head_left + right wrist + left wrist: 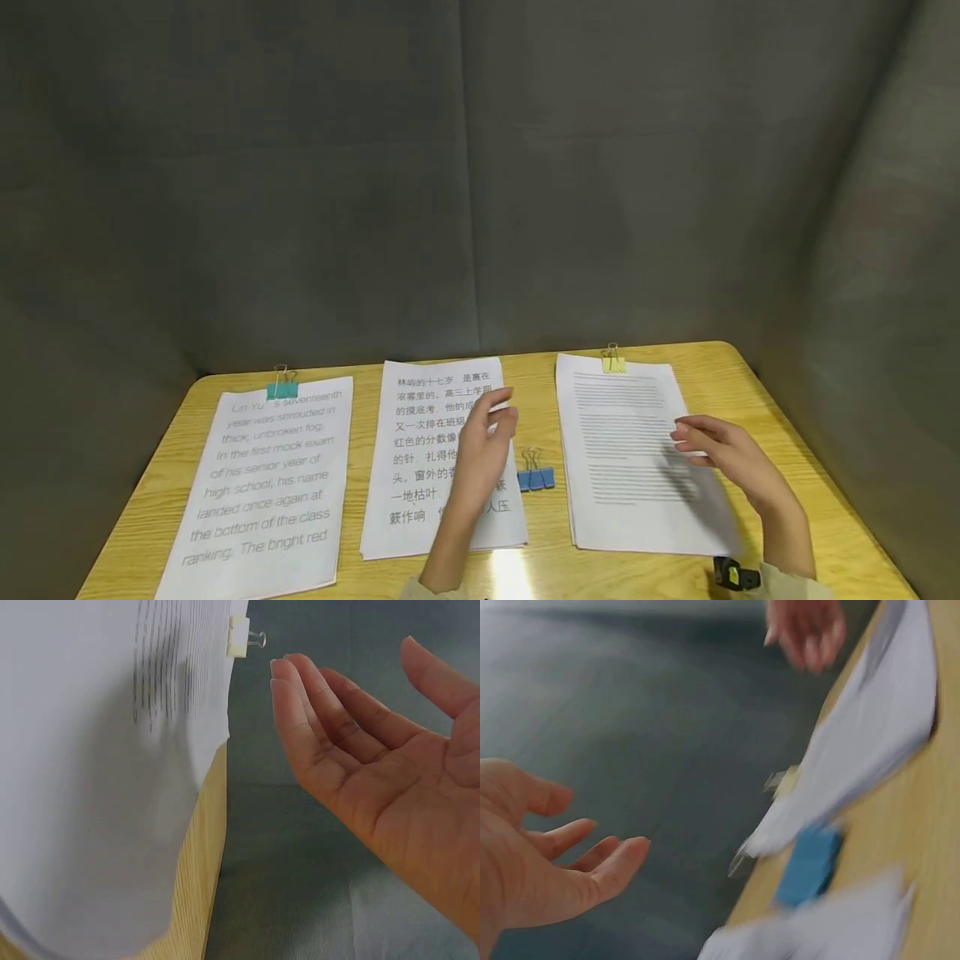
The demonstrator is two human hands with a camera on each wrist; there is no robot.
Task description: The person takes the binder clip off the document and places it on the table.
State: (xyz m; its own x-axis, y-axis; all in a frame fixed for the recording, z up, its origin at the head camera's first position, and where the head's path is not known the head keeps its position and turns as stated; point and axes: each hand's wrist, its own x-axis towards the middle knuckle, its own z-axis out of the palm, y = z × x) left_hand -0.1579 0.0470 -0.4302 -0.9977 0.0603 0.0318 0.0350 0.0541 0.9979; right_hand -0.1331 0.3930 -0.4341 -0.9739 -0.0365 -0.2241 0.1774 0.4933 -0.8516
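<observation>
My left hand (483,454) hovers above the middle stack of paper (420,533), which bears large Chinese print and has no clip on its top edge. Its fingers are loosely bent and nothing lies between them. Close to its right, a blue binder clip (536,479) sits on the table, also seen in the left wrist view (808,866). Over the right stack of paper (615,525), printed with fine lines, hangs my right hand (738,467), relaxed and holding nothing. A yellow binder clip (613,364) grips that stack's top edge. The right wrist view shows the hand's palm (390,787).
To the left lies a stack of English-printed sheets (262,492) with a teal binder clip (282,391) at its top. All rest on a wooden table (540,575). Dark grey cloth (480,183) rises behind and beside the table.
</observation>
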